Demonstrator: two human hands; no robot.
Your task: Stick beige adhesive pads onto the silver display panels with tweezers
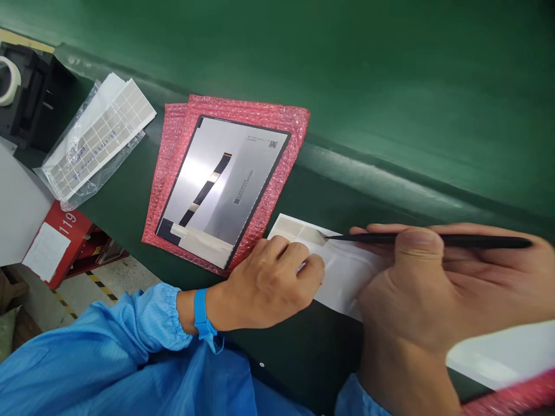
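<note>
My left hand (pixel 269 284), wearing a blue wrist strap (pixel 200 312), is closed with its fingertips on the near left part of a white label sheet (pixel 342 277) with greyish stickers. In my right hand (pixel 429 294) are black tweezers (pixel 481 241), held under the thumb. Their tip touches a greyish sticker (pixel 313 235) at the sheet's far left end. Beside my left hand a flat display panel (pixel 260 159) lies on pink bubble-wrap bags (pixel 299 121). A dark ribbon cable (pixel 207 189) and a pale tape strip (pixel 208 245) are on its silvery back.
Further left, another sticker sheet (pixel 104 141) with blue handwriting lies on a clear plastic bag (pixel 93 193). A black box-shaped device (pixel 41 98) and a red rack marked 119 (pixel 65 242) stand at the left. Pink bubble wrap (pixel 515 396) shows at the lower right.
</note>
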